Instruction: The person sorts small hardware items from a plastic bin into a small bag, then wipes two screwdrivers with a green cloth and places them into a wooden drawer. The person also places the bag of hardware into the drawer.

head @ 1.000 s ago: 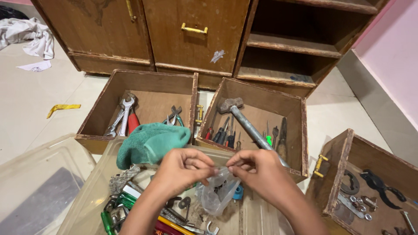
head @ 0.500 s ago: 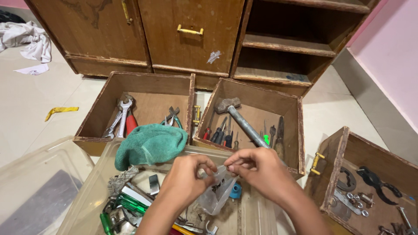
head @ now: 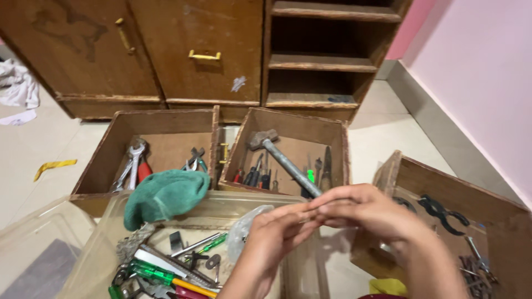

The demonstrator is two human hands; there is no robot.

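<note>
Pinching together above the near right corner of the clear plastic bin (head: 108, 235), both hands meet fingertip to fingertip. The left hand (head: 277, 232) has its fingers nearly straight and pressed side by side, their tips tucked under those of the right hand (head: 363, 213), whose fingers curl closed over them. Whatever sits between the fingertips is too small or too hidden to tell. A crumpled clear plastic bag (head: 244, 230) hangs just beside the left hand, against its thumb side, over the bin; whether the hand actually grips it cannot be told.

Inside the bin lie green-handled screwdrivers (head: 152, 271), a yellow-handled tool and loose metal bits. A green cloth (head: 166, 194) drapes over the bin's far rim. Behind it stand two wooden drawers on the floor: the left drawer (head: 100, 166) holds wrenches (head: 132, 160) and pliers, the middle drawer (head: 338, 155) holds a hammer (head: 280, 158) lying aslant over small screwdrivers. A third drawer (head: 443, 191) to the right, partly behind the right hand, holds black metal pieces and bolts. A brown wooden cabinet (head: 166, 50) stands beyond, and a yellow strip (head: 52, 166) lies on the tiled floor.
</note>
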